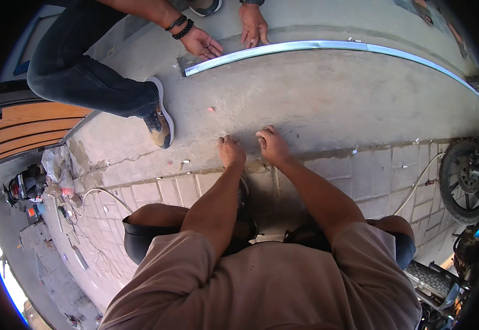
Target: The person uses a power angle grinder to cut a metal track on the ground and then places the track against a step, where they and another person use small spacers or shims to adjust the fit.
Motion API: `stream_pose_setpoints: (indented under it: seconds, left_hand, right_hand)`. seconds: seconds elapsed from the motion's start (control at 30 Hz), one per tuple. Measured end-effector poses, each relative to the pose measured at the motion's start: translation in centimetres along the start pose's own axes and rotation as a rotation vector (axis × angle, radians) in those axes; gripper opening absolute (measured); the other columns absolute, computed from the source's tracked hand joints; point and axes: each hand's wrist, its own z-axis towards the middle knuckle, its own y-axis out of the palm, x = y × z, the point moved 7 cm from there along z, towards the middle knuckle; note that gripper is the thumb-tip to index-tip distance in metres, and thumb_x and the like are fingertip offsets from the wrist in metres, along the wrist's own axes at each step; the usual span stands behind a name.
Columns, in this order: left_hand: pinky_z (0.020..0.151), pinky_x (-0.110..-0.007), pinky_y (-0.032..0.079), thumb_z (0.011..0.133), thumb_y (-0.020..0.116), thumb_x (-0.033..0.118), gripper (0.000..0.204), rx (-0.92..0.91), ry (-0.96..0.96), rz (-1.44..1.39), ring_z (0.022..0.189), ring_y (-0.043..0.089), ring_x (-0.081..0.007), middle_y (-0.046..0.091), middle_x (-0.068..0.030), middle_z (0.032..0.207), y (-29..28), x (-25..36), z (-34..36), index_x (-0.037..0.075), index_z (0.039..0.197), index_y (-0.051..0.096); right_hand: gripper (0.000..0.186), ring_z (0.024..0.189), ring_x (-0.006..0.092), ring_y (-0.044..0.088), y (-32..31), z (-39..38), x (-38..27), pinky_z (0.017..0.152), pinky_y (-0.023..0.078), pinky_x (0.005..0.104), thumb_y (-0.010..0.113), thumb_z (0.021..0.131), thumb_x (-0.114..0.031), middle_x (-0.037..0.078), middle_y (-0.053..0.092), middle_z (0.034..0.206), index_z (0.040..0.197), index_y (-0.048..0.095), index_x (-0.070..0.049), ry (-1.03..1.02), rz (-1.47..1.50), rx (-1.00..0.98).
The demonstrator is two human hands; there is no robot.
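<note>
Side by side over the near edge of the concrete slab (316,110) are my two hands, a short gap between them. My left hand (231,152) is closed, its fingers curled in at the concrete. Also closed is my right hand (274,146), with thumb and fingers drawn together. Anything inside either hand is too small or hidden to make out. Farther off, a long shiny metal strip (283,47) lies across the slab, apart from my hands. Another person's hands (254,28) are at its left half, one open with the palm turned up.
The other person's shoe (161,118) stands left of my hands. Small scraps, one of them pink (211,109), dot the slab. Paving bricks (327,170) run along its near side. A motorcycle wheel (464,181) is at the right; cables (104,192) and bags lie at the left.
</note>
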Motion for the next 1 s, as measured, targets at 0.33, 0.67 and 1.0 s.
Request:
stream_pose_setpoints:
  seconds: [0.33,0.67,1.0]
  left_hand:
    - [0.088,-0.048,0.045,0.080,0.060,-0.003,0.020,0.170,0.465,-0.040,0.101,0.054,-0.0385,0.055,-0.0153,0.103,-1.4,14.9,3.6,0.005,0.098,0.057]
    - [0.083,-0.048,0.044,0.085,0.063,0.005,0.014,-0.390,0.908,0.121,0.091,0.061,-0.0362,0.063,-0.0125,0.096,3.6,29.9,5.9,0.007,0.096,0.054]
    - [0.074,-0.051,0.051,0.093,0.064,0.036,0.036,-1.023,0.891,0.681,0.081,0.067,-0.0421,0.068,-0.0235,0.082,-11.1,28.6,-7.7,0.002,0.083,0.069]
  right_hand:
    - [0.032,0.094,0.0395,0.060,-9.9,2.9,5.7,0.079,0.051,0.0479,0.058,0.085,-0.001,0.018,0.057,0.108,0.116,0.060,-0.008,0.243,-0.060,0.294]
    - [0.032,0.087,0.0400,0.062,-17.3,1.9,9.0,0.073,0.052,0.0484,0.057,0.084,0.001,0.018,0.055,0.106,0.114,0.057,-0.007,0.485,-0.085,0.480]
    - [0.026,0.103,0.0412,0.066,-20.6,-12.6,4.1,0.088,0.054,0.0499,0.056,0.088,-0.011,0.022,0.069,0.108,0.110,0.066,-0.003,1.334,-0.043,0.090]
